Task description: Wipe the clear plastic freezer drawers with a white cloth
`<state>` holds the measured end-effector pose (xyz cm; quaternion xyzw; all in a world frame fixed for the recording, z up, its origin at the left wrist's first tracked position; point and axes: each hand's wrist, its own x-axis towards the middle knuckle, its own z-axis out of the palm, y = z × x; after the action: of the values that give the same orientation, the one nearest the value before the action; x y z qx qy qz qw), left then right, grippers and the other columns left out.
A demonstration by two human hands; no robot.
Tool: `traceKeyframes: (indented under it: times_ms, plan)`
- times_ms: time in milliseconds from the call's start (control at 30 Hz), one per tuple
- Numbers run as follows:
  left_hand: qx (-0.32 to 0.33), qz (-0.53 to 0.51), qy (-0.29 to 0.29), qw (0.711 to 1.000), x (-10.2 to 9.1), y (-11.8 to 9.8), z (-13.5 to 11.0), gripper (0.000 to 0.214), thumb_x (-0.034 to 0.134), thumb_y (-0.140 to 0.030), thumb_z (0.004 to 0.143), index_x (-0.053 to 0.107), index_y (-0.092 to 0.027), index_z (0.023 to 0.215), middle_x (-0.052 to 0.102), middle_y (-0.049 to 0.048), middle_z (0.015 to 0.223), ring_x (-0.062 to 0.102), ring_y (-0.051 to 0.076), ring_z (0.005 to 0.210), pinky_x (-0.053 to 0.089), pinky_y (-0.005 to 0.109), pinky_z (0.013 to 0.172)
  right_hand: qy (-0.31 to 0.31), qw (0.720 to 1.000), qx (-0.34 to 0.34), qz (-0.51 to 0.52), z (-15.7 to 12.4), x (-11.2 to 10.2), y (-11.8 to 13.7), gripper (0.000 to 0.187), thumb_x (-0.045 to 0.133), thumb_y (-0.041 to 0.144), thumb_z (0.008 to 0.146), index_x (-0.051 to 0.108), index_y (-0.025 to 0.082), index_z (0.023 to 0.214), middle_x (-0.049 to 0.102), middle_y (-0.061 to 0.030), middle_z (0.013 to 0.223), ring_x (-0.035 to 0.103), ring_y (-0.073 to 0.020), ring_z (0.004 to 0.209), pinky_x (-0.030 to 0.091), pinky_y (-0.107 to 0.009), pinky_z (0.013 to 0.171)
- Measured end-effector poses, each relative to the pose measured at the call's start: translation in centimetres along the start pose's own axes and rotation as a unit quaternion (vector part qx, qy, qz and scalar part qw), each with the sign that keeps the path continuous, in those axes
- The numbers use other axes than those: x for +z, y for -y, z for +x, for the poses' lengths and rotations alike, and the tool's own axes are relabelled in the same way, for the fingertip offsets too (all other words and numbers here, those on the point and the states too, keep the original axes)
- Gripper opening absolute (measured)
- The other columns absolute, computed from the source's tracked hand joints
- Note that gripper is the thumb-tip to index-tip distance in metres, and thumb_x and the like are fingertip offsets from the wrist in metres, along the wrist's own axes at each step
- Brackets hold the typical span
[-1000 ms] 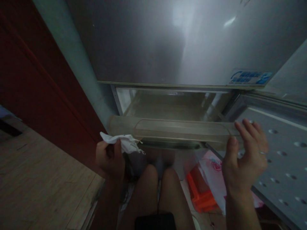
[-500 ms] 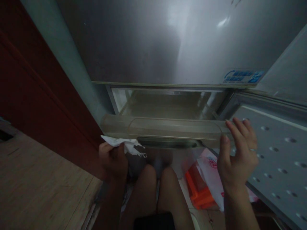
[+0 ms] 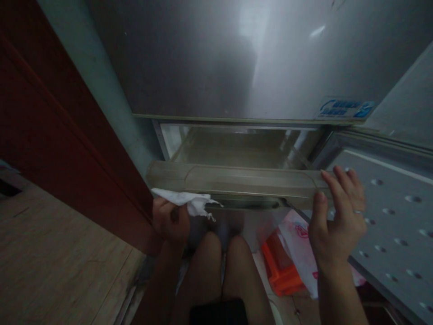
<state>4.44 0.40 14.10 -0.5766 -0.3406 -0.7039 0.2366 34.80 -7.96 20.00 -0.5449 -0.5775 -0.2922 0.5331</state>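
Observation:
A see-through fridge drawer [image 3: 250, 179] is pulled partway out of its compartment, with a long dark handle recess along its front. My left hand [image 3: 172, 219] is closed around a crumpled, ragged white tissue [image 3: 189, 201] and holds it against the left part of the drawer front. At the drawer's right end, my right hand [image 3: 340, 216] grips the front corner, fingers over the top rim and thumb on the front face. A ring shows on one finger of that hand.
The shut upper fridge door [image 3: 219, 63] rises above the drawer. On the right, the lower door [image 3: 389, 225] stands swung out. An orange basket [image 3: 284, 275] and a white plastic bag [image 3: 297, 239] sit on the floor near my knees. A red-brown door frame [image 3: 77, 135] borders the left.
My left hand has moved a little to the right along the drawer front with the tissue. My right hand keeps its place on the drawer corner.

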Motion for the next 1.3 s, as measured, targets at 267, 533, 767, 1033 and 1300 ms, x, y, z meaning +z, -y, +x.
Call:
traceKeyframes:
  times_ms: [267,533,767,1033,1300]
  plan:
    - [-0.127,0.01,-0.102,0.987,0.0,0.4,2.8,0.016,0.072,-0.016,0.083,0.057,-0.02,0.081,0.054,-0.0016,0.08,0.054,0.015,0.074,0.04,0.028,0.062,0.004,1.0,-0.004,-0.007,-0.1,0.0,-0.2,0.041,0.051,0.019,0.099,0.06,0.016,0.138,0.057,-0.0175,0.146,0.043,-0.0342,0.144,0.031,-0.065,0.117]
    - [-0.004,0.008,-0.045,0.999,0.3,1.4,1.9,0.016,0.07,-0.014,0.078,0.056,-0.021,0.074,0.059,-0.0006,0.077,0.059,0.016,0.071,0.045,0.029,0.065,0.005,1.0,0.001,-0.003,-0.1,0.1,-0.1,0.042,0.051,0.018,0.099,0.059,0.018,0.141,0.055,-0.0158,0.148,0.043,-0.0331,0.144,0.029,-0.064,0.118]
    - [-0.079,0.006,-0.06,0.995,-0.5,1.6,1.4,0.018,0.074,-0.014,0.078,0.057,-0.022,0.076,0.059,0.0003,0.079,0.059,0.018,0.076,0.046,0.031,0.067,-0.007,1.0,-0.006,-0.001,-0.1,0.2,-0.2,0.044,0.051,0.018,0.099,0.057,0.022,0.142,0.055,-0.0128,0.149,0.044,-0.0342,0.144,0.033,-0.066,0.116]
    - [-0.048,0.017,-0.049,0.998,-0.2,1.8,1.8,0.021,0.072,-0.013,0.079,0.054,-0.02,0.071,0.059,-0.0003,0.076,0.057,0.016,0.071,0.043,0.03,0.064,0.012,1.0,-0.013,-0.009,-0.2,0.0,-0.3,0.044,0.05,0.018,0.099,0.056,0.019,0.143,0.054,-0.0158,0.149,0.042,-0.0348,0.144,0.032,-0.066,0.116]
    - [-0.053,-0.006,-0.084,0.995,0.6,2.0,1.5,0.022,0.077,-0.018,0.077,0.055,-0.021,0.074,0.056,-0.0014,0.077,0.056,0.016,0.071,0.041,0.028,0.063,0.009,0.999,-0.031,-0.006,-0.2,0.4,-0.5,0.047,0.052,0.015,0.098,0.055,0.019,0.145,0.053,-0.0165,0.15,0.042,-0.0359,0.145,0.032,-0.065,0.116]
